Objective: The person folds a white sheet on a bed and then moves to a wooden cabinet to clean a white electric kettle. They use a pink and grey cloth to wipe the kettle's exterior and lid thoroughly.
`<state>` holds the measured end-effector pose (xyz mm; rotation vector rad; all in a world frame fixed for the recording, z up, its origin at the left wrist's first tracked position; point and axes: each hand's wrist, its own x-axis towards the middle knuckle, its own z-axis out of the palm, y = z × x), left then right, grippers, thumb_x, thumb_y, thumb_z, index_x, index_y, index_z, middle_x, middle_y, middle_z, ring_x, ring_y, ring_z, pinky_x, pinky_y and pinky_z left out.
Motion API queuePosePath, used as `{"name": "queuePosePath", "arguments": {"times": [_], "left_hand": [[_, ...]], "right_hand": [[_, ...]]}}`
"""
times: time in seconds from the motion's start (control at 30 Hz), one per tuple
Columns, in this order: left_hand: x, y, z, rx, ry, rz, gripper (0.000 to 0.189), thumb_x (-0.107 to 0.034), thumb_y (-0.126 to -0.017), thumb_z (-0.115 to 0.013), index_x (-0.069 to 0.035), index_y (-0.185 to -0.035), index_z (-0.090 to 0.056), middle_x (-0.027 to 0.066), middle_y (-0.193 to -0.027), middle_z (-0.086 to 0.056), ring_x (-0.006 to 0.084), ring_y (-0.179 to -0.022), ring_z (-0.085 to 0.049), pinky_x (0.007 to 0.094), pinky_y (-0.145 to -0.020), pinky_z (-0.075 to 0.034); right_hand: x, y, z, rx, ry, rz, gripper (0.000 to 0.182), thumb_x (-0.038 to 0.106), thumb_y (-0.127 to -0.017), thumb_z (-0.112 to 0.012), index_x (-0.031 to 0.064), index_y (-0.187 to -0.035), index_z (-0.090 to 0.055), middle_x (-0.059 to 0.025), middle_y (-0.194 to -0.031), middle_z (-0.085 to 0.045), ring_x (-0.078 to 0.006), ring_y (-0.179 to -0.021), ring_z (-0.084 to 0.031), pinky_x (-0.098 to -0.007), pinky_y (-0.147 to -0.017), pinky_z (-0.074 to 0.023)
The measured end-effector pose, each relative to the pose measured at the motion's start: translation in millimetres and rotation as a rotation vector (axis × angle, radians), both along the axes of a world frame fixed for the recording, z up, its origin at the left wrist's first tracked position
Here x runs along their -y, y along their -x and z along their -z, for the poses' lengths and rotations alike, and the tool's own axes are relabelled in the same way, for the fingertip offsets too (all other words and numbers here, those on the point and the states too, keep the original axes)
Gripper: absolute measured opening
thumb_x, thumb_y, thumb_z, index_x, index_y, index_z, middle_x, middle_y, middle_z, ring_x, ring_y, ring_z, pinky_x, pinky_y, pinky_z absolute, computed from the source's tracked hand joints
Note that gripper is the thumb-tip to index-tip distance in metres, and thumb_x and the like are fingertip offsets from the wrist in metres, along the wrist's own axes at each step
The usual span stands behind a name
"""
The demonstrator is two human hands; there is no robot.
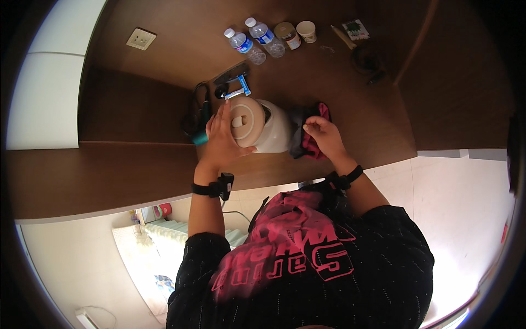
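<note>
A white rounded container (276,129) stands near the front edge of the desk. Its round beige lid (250,133) is tilted to the left, and a dark gap shows between lid and body. My left hand (224,140) grips the lid's left side, fingers along the far rim and thumb at the near rim. To the right of the container lies a crumpled grey-and-pink cloth item (315,146). Over this cloth is my right hand (326,137), thumb and forefinger drawn together. Whether anything small sits between those fingertips cannot be made out.
Two plastic bottles (269,39), a lidded jar (288,36) and a paper cup (306,32) line the back. Blue-and-white sachets (244,85) and a dark cable (189,117) lie left. A coiled dark cord (365,59) is back right.
</note>
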<state>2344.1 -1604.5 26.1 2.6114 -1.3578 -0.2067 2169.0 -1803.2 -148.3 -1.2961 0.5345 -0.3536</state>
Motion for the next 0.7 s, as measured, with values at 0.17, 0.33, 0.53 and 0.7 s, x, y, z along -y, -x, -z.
{"name": "queuePosePath", "arguments": {"times": [0.17,0.33,0.53,0.7], "left_hand": [[0,-15,-11,-0.064,-0.076,0.142,0.140,-0.029,-0.042,-0.095,-0.010,-0.155,-0.015,0.0177,-0.154,-0.033,0.0324,-0.147,-0.024,0.0480,-0.121,-0.012],[2,-14,-30,0.005,-0.282,0.141,0.138,-0.027,-0.044,-0.095,-0.013,-0.156,-0.015,0.0149,-0.158,-0.027,0.0315,-0.149,-0.017,0.0495,-0.121,-0.009],[7,5,-30,0.024,-0.403,0.090,0.138,-0.027,-0.047,-0.094,-0.017,-0.157,-0.011,0.0151,-0.163,-0.012,0.0385,-0.149,-0.012,0.0529,-0.119,-0.015],[18,6,-16,-0.132,-0.257,-0.082,0.136,-0.026,-0.049,-0.093,-0.018,-0.157,-0.010,0.0216,-0.161,-0.005,0.0449,-0.146,-0.014,0.0486,-0.115,-0.030]], "right_hand": [[13,-2,-11,0.274,-0.310,0.130,0.012,0.010,-0.094,-0.067,0.0018,-0.103,-0.065,0.0032,-0.092,-0.063,-0.0056,-0.087,-0.058,-0.0211,-0.081,-0.0472],[49,13,-47,0.421,-0.486,0.208,0.012,0.010,-0.096,-0.064,0.0032,-0.106,-0.063,0.0034,-0.095,-0.062,-0.0049,-0.090,-0.057,-0.0199,-0.083,-0.0457],[75,32,-65,0.393,-0.410,0.249,0.012,0.009,-0.097,-0.063,0.0038,-0.107,-0.062,0.0028,-0.096,-0.063,-0.0051,-0.089,-0.057,-0.0198,-0.082,-0.0462],[55,19,-49,0.316,-0.398,0.247,0.011,0.009,-0.097,-0.061,0.0046,-0.107,-0.062,0.0029,-0.097,-0.062,-0.0051,-0.090,-0.056,-0.0193,-0.082,-0.0454]]}}
